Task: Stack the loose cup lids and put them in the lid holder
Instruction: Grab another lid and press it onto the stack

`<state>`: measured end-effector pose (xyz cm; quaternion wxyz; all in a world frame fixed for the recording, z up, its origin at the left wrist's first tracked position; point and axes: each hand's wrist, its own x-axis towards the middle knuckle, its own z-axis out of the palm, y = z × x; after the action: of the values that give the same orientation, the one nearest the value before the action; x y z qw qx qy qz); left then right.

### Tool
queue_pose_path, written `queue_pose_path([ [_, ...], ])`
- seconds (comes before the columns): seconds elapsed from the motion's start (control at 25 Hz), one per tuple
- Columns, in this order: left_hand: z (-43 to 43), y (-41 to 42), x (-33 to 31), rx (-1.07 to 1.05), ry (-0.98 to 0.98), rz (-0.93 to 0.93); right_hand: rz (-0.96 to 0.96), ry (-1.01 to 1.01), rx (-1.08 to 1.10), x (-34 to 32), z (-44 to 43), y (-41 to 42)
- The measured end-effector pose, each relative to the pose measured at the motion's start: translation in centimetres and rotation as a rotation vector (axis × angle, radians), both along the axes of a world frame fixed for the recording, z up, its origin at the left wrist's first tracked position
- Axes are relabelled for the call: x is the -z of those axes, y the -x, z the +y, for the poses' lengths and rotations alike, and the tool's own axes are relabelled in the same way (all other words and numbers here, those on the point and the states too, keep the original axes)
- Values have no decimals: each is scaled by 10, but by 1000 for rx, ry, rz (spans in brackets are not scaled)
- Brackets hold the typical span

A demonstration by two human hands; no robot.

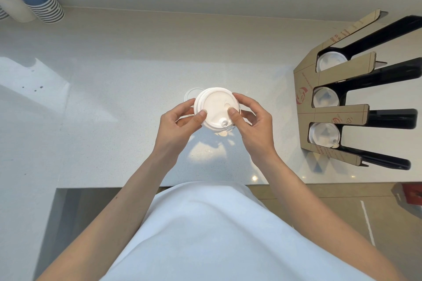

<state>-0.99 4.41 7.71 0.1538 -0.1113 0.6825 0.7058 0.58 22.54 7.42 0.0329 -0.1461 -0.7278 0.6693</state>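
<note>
A stack of white cup lids (215,106) is held above the middle of the white counter (102,109). My left hand (180,124) grips its left side and my right hand (251,121) its right side, both thumbs pressing on the top lid. One more white lid (190,94) lies on the counter just behind the stack, partly hidden by it. The lid holder (328,75), cardboard-fronted with black slots, stands at the right; each of its three slots shows white lids.
Sleeves of stacked paper cups (43,0) lean at the back left corner. The counter's front edge runs just ahead of my body, with a floor and a red object (411,194) beyond it at the lower right.
</note>
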Motion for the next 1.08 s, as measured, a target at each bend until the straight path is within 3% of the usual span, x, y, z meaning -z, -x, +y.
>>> queue_pose_path([
  [0.6, 0, -4, -5, 51, -21, 56, -2, 14, -8, -3, -3, -4],
  [1.08, -3, 0, 0, -37, 10, 17, 11, -2, -1, -3, -8, -2],
])
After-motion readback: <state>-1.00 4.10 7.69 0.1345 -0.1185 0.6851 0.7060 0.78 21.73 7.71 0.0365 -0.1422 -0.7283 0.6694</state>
